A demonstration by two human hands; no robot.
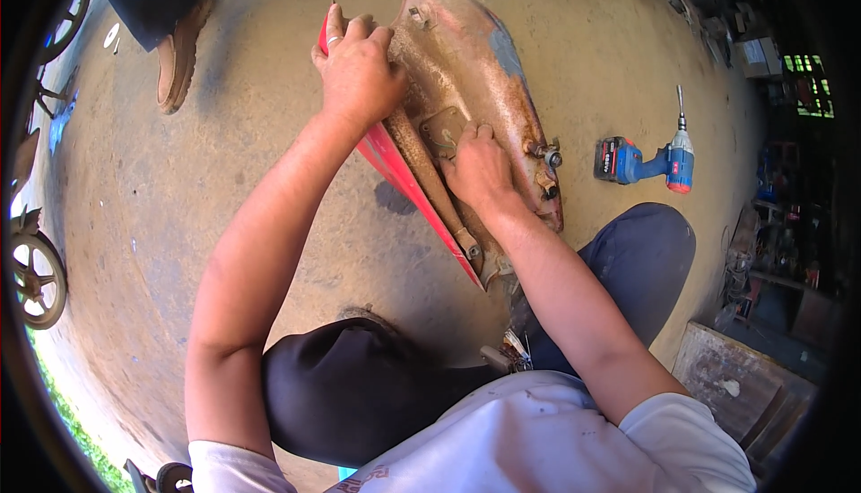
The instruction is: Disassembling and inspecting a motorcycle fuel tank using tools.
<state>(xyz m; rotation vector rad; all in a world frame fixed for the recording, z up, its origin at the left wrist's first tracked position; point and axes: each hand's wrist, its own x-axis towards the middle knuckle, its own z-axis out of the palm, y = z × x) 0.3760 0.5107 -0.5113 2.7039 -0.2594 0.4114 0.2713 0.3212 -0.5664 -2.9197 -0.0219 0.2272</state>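
Note:
A long curved body panel (pixel 502 90), shaped like a vehicle fender, lies on the floor with its hollow, mud-caked underside up and its red outer side (pixel 408 175) facing left. My left hand (pixel 359 67) is closed over the panel's upper left edge, a ring on one finger. Inside the hollow, my right hand (pixel 480 166) has its fingers bent down beside a small flat plate (pixel 441 130) with a thin greenish wire or loop. Whatever its fingertips pinch is hidden. A bolt-like fitting (pixel 552 159) sticks out of the panel's right edge.
A blue cordless impact driver (pixel 679 161) with a long bit lies on the floor right of the panel. At upper left stands another person's shoe (pixel 179 58). Wheels (pixel 36 278) line the left rim; cluttered shelves (pixel 789 287) and a worn board (pixel 731 372) are at right.

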